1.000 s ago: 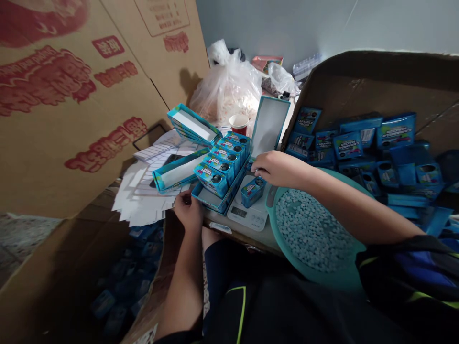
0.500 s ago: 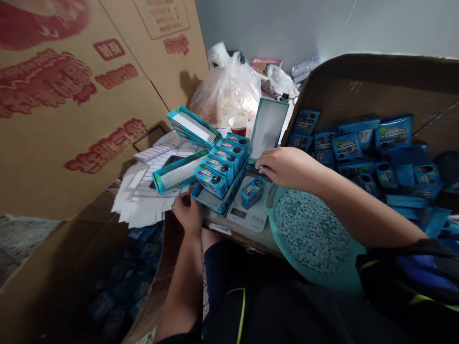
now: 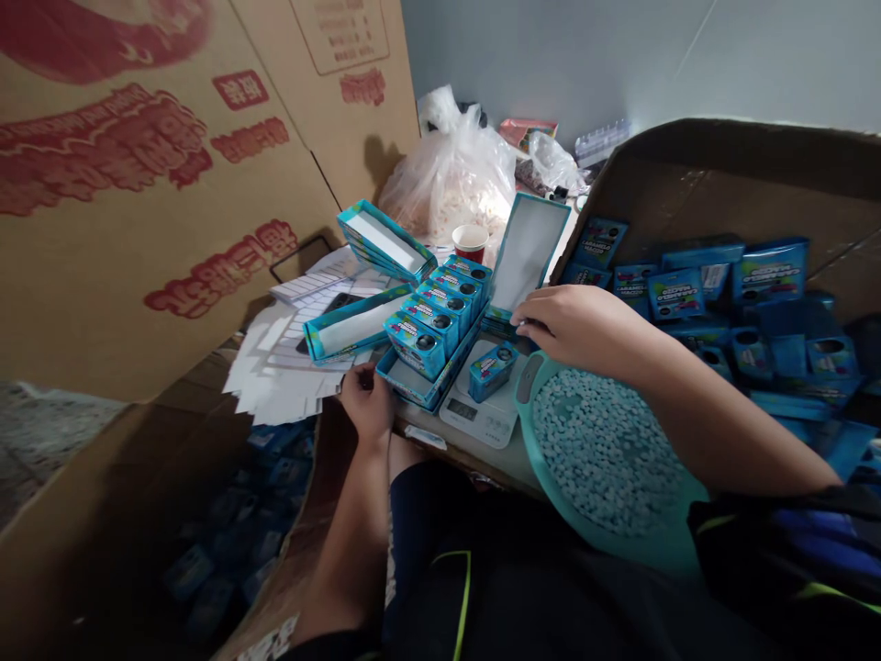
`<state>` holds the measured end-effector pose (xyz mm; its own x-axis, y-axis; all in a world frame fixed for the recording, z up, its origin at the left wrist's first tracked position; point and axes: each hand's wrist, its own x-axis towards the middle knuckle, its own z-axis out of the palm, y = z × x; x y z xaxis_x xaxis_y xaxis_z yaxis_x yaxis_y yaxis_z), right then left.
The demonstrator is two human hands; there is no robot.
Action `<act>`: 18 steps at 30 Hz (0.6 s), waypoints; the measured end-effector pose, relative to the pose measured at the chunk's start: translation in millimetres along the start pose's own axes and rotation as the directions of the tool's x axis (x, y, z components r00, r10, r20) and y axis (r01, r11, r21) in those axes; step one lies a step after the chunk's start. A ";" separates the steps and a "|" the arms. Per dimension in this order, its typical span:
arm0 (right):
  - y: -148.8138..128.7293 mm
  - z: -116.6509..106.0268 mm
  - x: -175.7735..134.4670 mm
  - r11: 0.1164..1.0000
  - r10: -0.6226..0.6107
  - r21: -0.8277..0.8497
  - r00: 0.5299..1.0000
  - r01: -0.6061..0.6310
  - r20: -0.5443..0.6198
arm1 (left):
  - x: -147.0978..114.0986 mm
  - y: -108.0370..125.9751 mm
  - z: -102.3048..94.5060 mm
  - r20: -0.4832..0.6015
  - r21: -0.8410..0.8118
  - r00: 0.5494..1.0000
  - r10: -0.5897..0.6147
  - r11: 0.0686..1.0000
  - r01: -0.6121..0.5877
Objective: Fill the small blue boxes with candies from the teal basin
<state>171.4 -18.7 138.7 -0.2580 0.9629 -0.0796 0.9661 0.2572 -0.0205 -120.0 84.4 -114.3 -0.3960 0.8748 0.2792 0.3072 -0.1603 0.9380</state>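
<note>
My right hand [image 3: 561, 321] hovers over the far side of a small white kitchen scale [image 3: 494, 428], fingertips pinched. A pale speck shows at the tips, too small to name. A blue candy pack [image 3: 493, 371] rests on the scale's plate. Beneath my right forearm is a turquoise basin [image 3: 561, 496] of small pale-blue candies [image 3: 598, 450]. My left hand [image 3: 368, 401] is at the table's front edge, fingers curled beside the near corner of a blue cardboard tray [image 3: 413, 381]; whatever it grips is hidden. Several blue candy packs [image 3: 419, 344] stand in a row in that tray.
Stacked empty box parts [image 3: 385, 240], another open tray [image 3: 358, 326] and an upright lid [image 3: 527, 252] surround the row. Papers [image 3: 258, 367] lie left, with a paper cup [image 3: 470, 243] and tied plastic bag [image 3: 458, 174] behind. Cartons [image 3: 722, 156] hold many blue packs.
The view has shifted slightly, so everything appears a little farther right. My right hand keeps its pinch near the scale, and my left hand stays by the tray corner.
</note>
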 end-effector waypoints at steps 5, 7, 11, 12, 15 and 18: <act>-1.7 2.6 4.2 1.000 0.003 -0.006 1.000 -0.003 0.015 | -1.2 2.9 -1.2 0.024 0.001 1.000 0.003 1.000 -0.003; -1.7 9.4 9.5 1.000 -0.006 -0.016 1.000 0.006 0.027 | -1.1 3.7 -1.4 0.023 0.004 1.000 0.002 1.000 -0.002; -2.6 24.0 20.0 0.999 0.004 -0.051 0.997 0.001 0.080 | -0.9 5.9 -1.6 0.021 0.006 1.000 0.002 1.000 -0.002; -2.8 25.4 21.1 0.998 0.014 -0.060 0.996 -0.008 0.093 | -0.9 6.2 -1.6 0.020 0.006 1.000 0.004 1.000 -0.004; -1.6 20.9 19.7 0.996 0.043 -0.077 0.994 -0.036 0.100 | -0.7 5.9 -1.5 0.020 0.004 1.000 0.011 1.000 -0.011; 3.5 9.6 13.3 0.997 0.050 -0.063 0.995 -0.045 0.090 | -0.2 4.4 -1.4 0.019 0.001 1.000 0.015 1.000 -0.015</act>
<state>171.4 -5.8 128.0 -0.2079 0.9632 -0.1703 0.9747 0.2185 0.0460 -119.8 82.9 -109.9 -0.3746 0.8809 0.2893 0.3142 -0.1729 0.9335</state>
